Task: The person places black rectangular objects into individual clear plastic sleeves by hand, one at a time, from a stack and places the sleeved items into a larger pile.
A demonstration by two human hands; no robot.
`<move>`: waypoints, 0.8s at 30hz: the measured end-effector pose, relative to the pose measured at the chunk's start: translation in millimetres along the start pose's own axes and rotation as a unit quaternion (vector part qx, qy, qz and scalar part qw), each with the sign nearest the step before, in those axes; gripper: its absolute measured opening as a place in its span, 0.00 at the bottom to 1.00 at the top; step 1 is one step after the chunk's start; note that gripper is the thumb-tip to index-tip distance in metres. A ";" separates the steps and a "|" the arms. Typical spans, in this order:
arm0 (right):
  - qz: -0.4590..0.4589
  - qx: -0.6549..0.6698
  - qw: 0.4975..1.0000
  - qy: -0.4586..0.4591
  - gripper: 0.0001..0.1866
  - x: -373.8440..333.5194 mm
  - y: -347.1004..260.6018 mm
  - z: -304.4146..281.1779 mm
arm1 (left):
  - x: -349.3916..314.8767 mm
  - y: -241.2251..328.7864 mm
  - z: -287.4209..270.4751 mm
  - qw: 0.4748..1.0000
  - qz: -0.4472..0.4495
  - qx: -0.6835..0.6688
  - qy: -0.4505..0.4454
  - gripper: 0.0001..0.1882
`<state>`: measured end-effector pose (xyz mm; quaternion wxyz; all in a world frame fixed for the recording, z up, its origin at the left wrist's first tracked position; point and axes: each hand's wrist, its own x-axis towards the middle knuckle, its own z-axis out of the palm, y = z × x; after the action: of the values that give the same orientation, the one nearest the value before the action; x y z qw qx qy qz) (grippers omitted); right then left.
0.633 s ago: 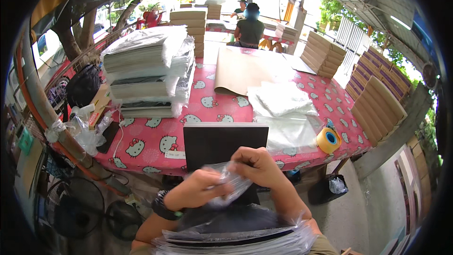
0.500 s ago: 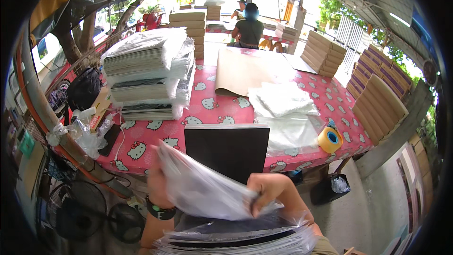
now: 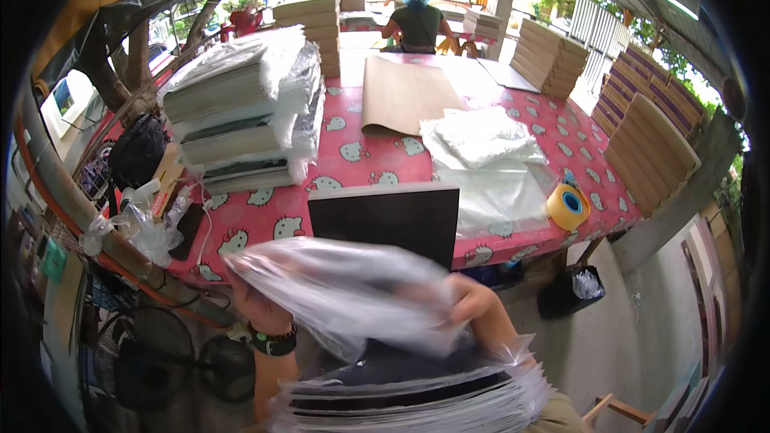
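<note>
Between my hands hangs a clear plastic sleeve [image 3: 353, 277], smeared by motion; I cannot tell whether anything is inside. Its left end is held by my left hand [image 3: 261, 301], a dark watch on that wrist and the fingers partly behind the plastic. My right hand [image 3: 473, 303] pinches the right end, thumb on top. Below the sleeve, close to my body, lies a stack of plastic-sleeved sheets [image 3: 417, 405] with dark faces. Just beyond the sleeve, a black-topped stack of flat sheets [image 3: 381, 220] sits at the near edge of the table [image 3: 353, 164].
Left on the table rises a tall pile of plastic-wrapped sheets [image 3: 233, 104]. Clear plastic bags [image 3: 489, 140] and a yellow tape roll [image 3: 568, 207] lie right. Brown paper [image 3: 401, 92] lies beyond. Cardboard stacks [image 3: 654, 152] stand right, a fan [image 3: 148, 357] lower left. People [image 3: 417, 20] sit at the back.
The sleeve has swung from a steep slant to nearly level and spread wider. My left hand has moved slightly left and my right hand slightly up and right. The whole view has shifted a little.
</note>
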<state>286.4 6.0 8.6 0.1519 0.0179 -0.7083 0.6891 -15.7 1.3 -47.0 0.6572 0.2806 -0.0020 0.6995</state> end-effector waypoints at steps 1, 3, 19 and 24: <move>0.039 -0.038 0.998 -0.039 0.11 0.9 10.1 0.1 | -2.0 0.4 -8.8 0.999 0.033 -0.002 0.001 0.31; 0.009 -0.010 1.000 -0.007 0.13 -25.8 40.9 -15.3 | 3.9 14.8 -21.0 0.983 -0.089 -0.092 -0.129 0.31; 0.214 -0.575 0.563 0.553 0.28 -21.2 8.8 -70.9 | 85.6 -9.4 3.8 0.422 0.107 0.900 -0.018 0.26; 0.000 -0.512 0.567 0.645 0.12 -22.4 -2.9 -37.1 | 56.4 -9.1 20.3 0.444 0.216 0.868 -0.043 0.21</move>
<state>315.6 38.1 6.2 0.5527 -0.5121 -0.6563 0.0389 1.8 46.8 -10.9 -0.1030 0.7248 0.5179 0.4426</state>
